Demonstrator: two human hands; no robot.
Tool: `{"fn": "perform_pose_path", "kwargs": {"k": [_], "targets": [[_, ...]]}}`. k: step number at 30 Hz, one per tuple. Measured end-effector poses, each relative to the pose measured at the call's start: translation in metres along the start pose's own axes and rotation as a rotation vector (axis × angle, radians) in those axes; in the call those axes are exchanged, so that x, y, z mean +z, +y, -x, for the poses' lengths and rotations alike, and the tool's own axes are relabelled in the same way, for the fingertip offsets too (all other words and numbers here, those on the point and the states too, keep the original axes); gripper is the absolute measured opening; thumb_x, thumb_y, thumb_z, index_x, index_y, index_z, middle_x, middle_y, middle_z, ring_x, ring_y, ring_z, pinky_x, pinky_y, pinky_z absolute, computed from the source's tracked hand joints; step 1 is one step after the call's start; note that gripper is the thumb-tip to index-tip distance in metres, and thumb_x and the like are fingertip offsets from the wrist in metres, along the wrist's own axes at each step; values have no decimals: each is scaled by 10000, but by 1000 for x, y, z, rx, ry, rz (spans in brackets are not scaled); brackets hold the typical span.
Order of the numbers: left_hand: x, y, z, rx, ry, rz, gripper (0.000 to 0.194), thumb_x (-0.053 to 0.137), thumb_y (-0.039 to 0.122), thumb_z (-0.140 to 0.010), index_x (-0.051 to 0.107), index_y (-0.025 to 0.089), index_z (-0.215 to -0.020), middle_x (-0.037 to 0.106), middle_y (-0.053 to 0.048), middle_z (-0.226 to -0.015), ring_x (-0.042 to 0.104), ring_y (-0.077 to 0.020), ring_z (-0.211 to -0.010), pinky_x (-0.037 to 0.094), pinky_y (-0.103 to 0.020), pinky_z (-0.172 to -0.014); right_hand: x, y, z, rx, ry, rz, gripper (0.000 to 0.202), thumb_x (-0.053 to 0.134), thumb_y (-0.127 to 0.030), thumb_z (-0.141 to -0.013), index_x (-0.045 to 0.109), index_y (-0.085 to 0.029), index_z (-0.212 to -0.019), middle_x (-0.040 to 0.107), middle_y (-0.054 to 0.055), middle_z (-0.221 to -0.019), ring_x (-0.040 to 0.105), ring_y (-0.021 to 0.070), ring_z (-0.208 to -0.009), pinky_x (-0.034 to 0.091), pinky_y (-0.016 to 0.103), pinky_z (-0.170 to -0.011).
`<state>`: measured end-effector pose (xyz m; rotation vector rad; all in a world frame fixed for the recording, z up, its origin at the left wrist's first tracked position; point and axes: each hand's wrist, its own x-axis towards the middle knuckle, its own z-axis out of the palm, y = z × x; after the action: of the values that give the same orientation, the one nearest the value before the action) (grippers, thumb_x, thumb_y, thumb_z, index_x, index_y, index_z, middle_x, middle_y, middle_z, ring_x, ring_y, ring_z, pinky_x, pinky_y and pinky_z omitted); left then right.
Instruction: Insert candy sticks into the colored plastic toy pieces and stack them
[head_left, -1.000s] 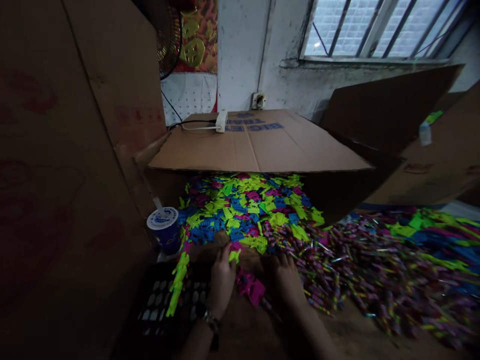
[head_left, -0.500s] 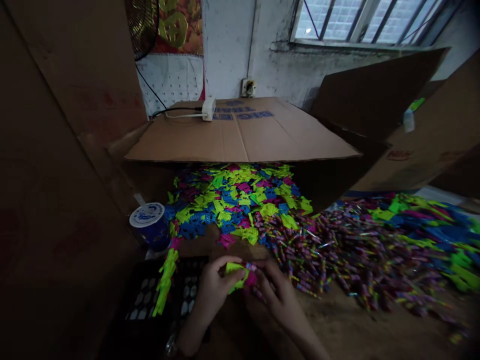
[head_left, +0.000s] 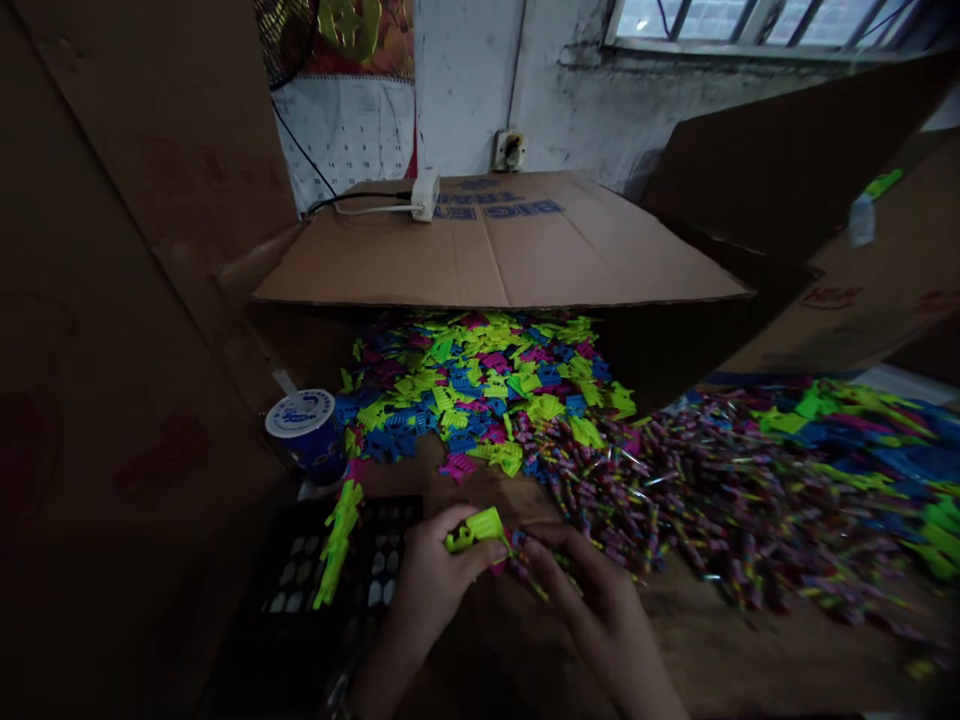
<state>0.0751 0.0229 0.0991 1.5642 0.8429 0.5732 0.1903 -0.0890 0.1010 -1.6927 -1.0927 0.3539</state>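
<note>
Hands [head_left: 517,580] above bare tabletop [head_left: 480,490] near box edge [head_left: 502,304]

The yellow-green plastic piece [head_left: 482,527] is small, with a flat wide part and a narrower part with cut-out shape. It is held in the air, a little tilted, to the right of the blue cup [head_left: 306,445] and nearer to the viewer. Just beside its lower right edge shows a magenta piece [head_left: 498,567], mostly hidden, its shape unclear.
</note>
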Motion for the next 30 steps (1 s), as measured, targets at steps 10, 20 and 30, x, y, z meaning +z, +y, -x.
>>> {"fn": "perform_pose_path", "kwargs": {"k": [10, 20, 30], "targets": [[-7, -6, 5, 133, -77, -51, 137, 723, 245, -647, 749, 196, -772, 720, -26, -748, 623, -181, -708, 479, -228, -644, 10, 10, 15, -18, 69, 71, 306, 489, -448, -875, 664, -198, -896, 711, 60, -793, 668, 174, -685, 519, 216, -610], [3, -42, -7, -51, -166, 74, 213, 687, 237, -605, 747, 139, -784, 682, -18, -681, 545, -134, -620, 413, -201, -572, 46, 43, 42, 60, 345, 159, 337, 469, -474, -878, 640, -184, -855, 704, 93, -756, 664, 191, -618, 512, 246, -563], [11, -71, -7, -127, -23, 183, 226, 696, 275, -594, 749, 171, -787, 725, -41, -773, 620, -197, -743, 480, -246, -670, 66, 59, 45, 75, 309, 256, 296, 499, -434, -871, 632, -200, -996, 708, 99, -846, 680, 220, -759, 542, 252, -642]]}}
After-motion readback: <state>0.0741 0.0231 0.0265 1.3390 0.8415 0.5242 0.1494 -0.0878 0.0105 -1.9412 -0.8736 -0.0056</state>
